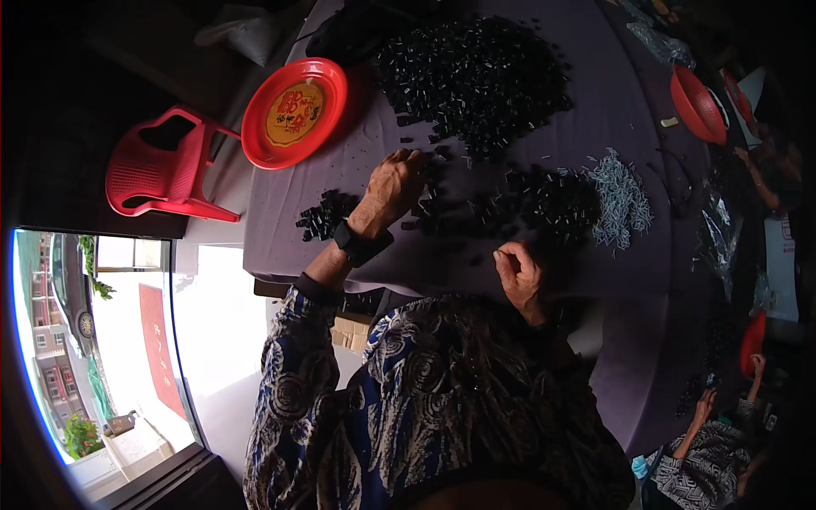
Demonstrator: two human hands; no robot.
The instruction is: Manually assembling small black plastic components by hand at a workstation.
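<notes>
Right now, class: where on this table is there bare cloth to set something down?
Bare cloth lies between the red plate, the small black heap and the near edge. The middle is crowded: big black pile, white bits, left hand reaching in.

The left arm reaches up and forward from the lower middle of the view, its patterned sleeve ending short of the wrist, which wears a dark band. The left hand (pixel 393 185) lies past the near edge of the worktop, back upward, fingers curled down and bunched at the tips. The right hand (pixel 518 274) sits closer to the body, just inside the worktop's near edge, loosely closed with the fingers curled in toward the palm and the thumb side turned left. Its forearm is hidden against the dark torso.
</notes>
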